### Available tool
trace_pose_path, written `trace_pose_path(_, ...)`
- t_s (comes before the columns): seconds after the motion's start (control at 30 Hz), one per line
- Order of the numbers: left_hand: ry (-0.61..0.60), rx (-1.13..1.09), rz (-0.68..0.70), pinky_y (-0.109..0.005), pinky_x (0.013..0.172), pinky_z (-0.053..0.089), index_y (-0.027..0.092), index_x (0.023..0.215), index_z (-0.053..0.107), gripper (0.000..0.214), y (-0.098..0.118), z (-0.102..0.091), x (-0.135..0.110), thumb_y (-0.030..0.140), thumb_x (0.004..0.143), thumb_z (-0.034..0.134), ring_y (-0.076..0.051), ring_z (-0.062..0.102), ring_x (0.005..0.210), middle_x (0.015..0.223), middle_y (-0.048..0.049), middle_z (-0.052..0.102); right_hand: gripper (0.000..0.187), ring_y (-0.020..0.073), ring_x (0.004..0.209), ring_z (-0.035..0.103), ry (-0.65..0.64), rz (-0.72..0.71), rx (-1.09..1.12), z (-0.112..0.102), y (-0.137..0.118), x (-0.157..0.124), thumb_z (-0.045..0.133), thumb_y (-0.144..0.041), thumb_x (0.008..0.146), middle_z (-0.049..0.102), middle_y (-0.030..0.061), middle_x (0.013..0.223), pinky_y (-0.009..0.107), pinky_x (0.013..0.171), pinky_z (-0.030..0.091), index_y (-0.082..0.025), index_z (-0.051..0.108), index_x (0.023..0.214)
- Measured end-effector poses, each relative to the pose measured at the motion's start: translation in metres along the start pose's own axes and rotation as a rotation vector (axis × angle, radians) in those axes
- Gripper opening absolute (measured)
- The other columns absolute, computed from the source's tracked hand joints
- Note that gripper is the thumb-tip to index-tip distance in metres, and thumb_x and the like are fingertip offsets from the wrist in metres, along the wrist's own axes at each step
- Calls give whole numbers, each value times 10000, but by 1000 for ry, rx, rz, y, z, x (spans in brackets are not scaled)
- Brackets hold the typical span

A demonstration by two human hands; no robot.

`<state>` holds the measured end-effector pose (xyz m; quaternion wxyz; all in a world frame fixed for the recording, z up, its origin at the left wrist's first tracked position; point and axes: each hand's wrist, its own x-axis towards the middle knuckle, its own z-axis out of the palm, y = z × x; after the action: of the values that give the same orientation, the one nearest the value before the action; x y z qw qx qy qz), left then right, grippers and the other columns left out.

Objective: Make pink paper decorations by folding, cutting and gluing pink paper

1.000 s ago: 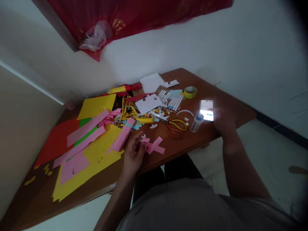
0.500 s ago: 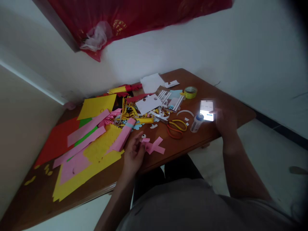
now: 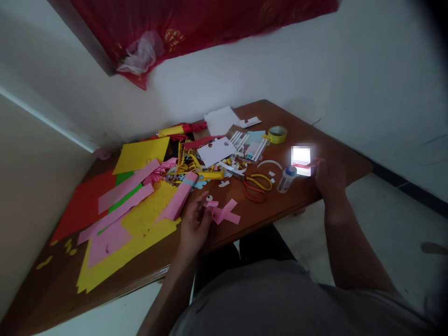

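Observation:
My left hand (image 3: 196,219) pinches a pink paper piece (image 3: 226,212) between thumb and fingers, over the table's front edge. The piece ends in crossed strips, and a small white googly eye (image 3: 209,198) shows by my fingertips. My right hand (image 3: 331,176) is at the lit phone (image 3: 301,156), one finger stretched out at the screen; the other fingers are dim and partly hidden. A white glue bottle (image 3: 285,181) with a blue cap stands just in front of the phone. Scissors (image 3: 257,184) with orange and yellow handles lie open between my hands.
Left on the brown table (image 3: 245,240) lie yellow sheets (image 3: 105,275), a red sheet (image 3: 84,203), pink strips (image 3: 129,184) and a pink paper roll (image 3: 180,196). Paper scraps (image 3: 189,158) pile up at the middle. Yellow tape (image 3: 277,134) sits farther back, near white sheets (image 3: 220,121).
The phone screen shows a different picture, brighter, with a red band. My right hand has shifted very slightly to the right; my left hand keeps its hold on the pink paper.

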<state>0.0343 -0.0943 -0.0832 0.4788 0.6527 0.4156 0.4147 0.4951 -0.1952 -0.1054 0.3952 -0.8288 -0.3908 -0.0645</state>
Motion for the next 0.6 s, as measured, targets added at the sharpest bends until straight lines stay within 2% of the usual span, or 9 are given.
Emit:
trace_pose_path(0.23,-4,-3,-12,-401,975,669,259,1549,658,606,1,0,0,531,1022,783,-279,786,1187,1335,-133,795,547,294,1123,757,65,30,82,2,3,-2,367,-367,1082,852,171,1164,407,1048,524,-175,859,942)
trace_pose_path(0.43,0,4,-6,-423,1026,661,264,1546,661,613,-3,-1,1,536,1013,794,-288,782,1231,1375,-140,784,547,293,1115,749,40,52,62,1,0,-1,367,-375,1088,854,171,1160,404,1050,516,-175,858,956)
trace_pose_path(0.6,1,7,0,-430,1009,671,253,1540,665,628,-2,-1,1,548,1002,800,-294,791,1208,1337,-144,797,598,298,1151,722,5,79,26,1,0,-1,324,-411,1109,836,183,1212,419,1077,494,-157,861,1046)
